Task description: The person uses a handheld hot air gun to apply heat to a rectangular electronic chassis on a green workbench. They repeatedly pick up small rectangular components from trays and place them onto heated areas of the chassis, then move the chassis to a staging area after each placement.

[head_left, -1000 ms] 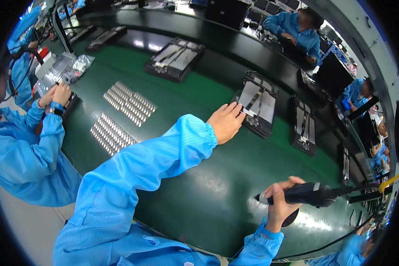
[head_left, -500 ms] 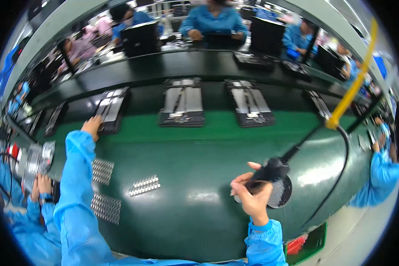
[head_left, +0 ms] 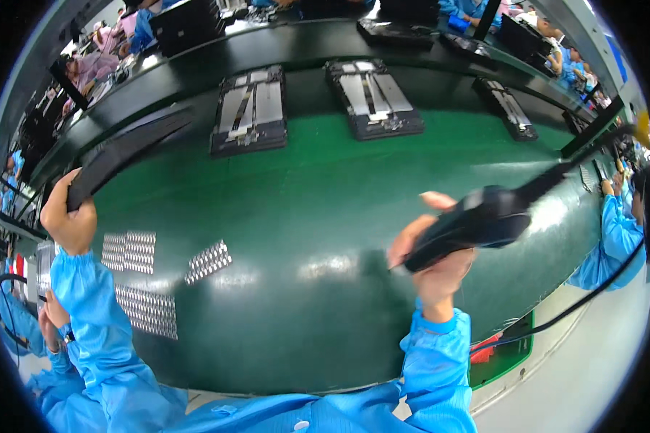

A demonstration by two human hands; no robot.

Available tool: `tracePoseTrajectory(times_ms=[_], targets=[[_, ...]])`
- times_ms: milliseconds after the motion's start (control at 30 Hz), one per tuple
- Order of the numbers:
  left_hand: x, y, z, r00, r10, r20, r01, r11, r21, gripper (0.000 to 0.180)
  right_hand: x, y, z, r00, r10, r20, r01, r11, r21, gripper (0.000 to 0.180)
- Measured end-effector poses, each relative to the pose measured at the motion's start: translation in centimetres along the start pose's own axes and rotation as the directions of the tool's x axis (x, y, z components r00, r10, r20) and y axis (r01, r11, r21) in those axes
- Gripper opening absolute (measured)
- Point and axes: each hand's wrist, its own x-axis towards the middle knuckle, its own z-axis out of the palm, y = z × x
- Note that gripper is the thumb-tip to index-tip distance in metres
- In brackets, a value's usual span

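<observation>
1. So, big change: now got the dark flat device (head_left: 126, 155) tipped up at the left of the desk (head_left: 310, 195), clear of the flat pose from half a second ago. Can't tell about the far end, maybe lifted, maybe not.
2. Clamped on its near end with the left hand (head_left: 68, 213), thumb and fingers closed round the edge. Showing mostly a plain dark face, pretty blurry.
3. Wrapped round a black handheld tool (head_left: 477, 224) with the right hand (head_left: 437, 252), well apart from the left. Aimed down-left over bare desk, nowhere near the device.
4. Meaning, at a guess: past just touching the device and into actually handling it, with no tool work on it yet.
5. Also spotted: two opened devices (head_left: 251, 108) (head_left: 375, 105) lying flat along the back, plus sheets of small silvery pieces (head_left: 148, 310) near the left forearm, lying apart from the raised device.
</observation>
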Motion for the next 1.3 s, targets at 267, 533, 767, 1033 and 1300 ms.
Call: tracePoseTrajectory(times_ms=[267,533,767,1033,1300], targets=[[-3.1,17.3,-3.4,0.896,0.428,0.116,-0.337,0.826,-0.452,0.035,2.5,-2.6,-5.4,0.972,-0.190,-0.136,0.172,0.976,-0.135,0.086],[-11.6,24.9,-3.0,0.815,0.422,0.397,-0.143,0.811,-0.567,0.023,1.4,-3.9,-7.5,0.982,-0.165,-0.093,0.146,0.973,-0.179,0.084],[-12.3,14.6,-0.8,0.790,-0.132,0.598,0.331,0.914,-0.236,0.022,0.8,-5.2,-5.5,0.972,-0.200,-0.122,0.152,0.934,-0.323,0.074],[-10.3,11.0,0.5,0.422,-0.193,0.886,0.626,0.769,-0.131,0.041,0.5,-6.4,-5.4,0.959,-0.252,-0.129,0.218,0.949,-0.228,0.084],[-11.6,11.4,1.1,0.477,-0.228,0.849,0.721,0.655,-0.228,0.029,1.4,-3.5,-7.5,0.980,-0.197,0.035,0.193,0.976,0.105,0.081]])
